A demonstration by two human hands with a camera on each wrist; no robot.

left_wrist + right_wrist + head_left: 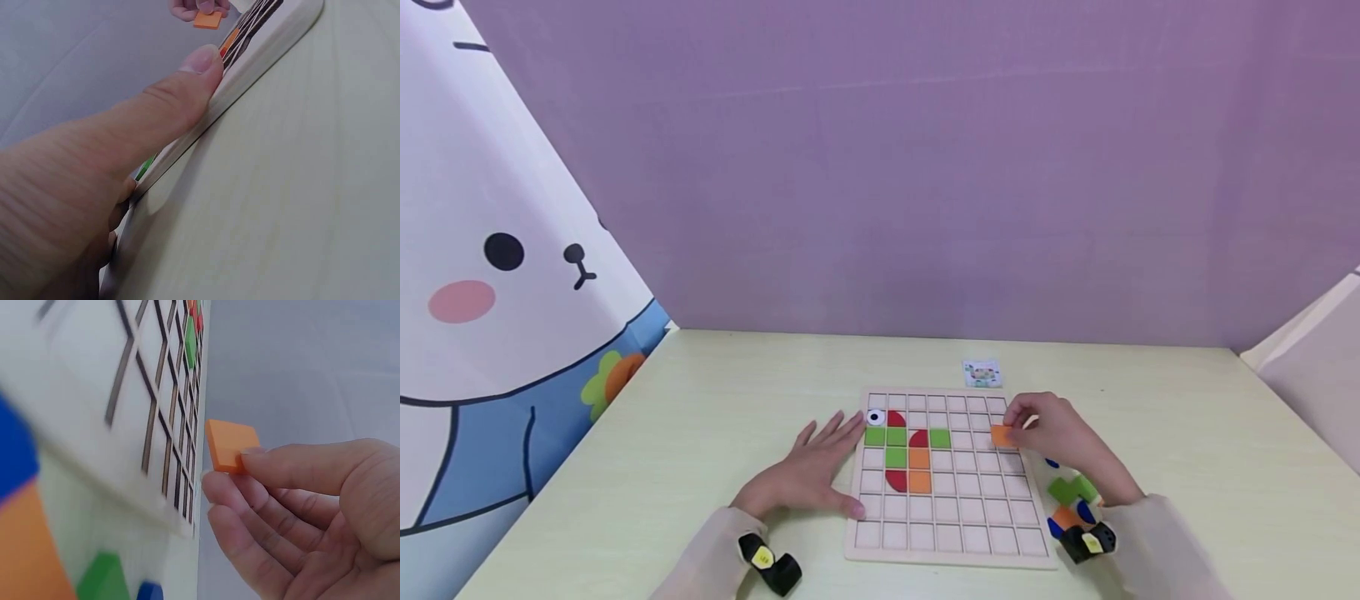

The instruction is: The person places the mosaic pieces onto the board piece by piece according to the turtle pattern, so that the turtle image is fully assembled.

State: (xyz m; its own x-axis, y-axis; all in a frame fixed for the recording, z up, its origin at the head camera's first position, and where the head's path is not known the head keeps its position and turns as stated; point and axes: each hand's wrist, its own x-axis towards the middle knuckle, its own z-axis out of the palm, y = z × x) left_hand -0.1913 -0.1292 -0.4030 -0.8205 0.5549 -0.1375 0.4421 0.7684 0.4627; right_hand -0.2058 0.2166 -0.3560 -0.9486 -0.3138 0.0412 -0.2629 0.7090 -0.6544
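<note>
My right hand (1051,429) pinches an orange square tile (231,442) between thumb and fingers, over the right side of a white gridded board (958,537). My left hand (808,477) rests spread at the board's left edge; its thumb (169,106) lies on the rim in the left wrist view. Set in the grid are a round eye tile (876,417), several green squares (897,457), a separate green square (939,438), red curved pieces (897,481) and two orange squares (919,482).
Loose green (1083,487), orange and blue pieces lie right of the board, partly hidden by the right wrist. A small picture card (982,373) lies behind the board on the pale table (760,375). A purple backdrop (925,208) rises behind.
</note>
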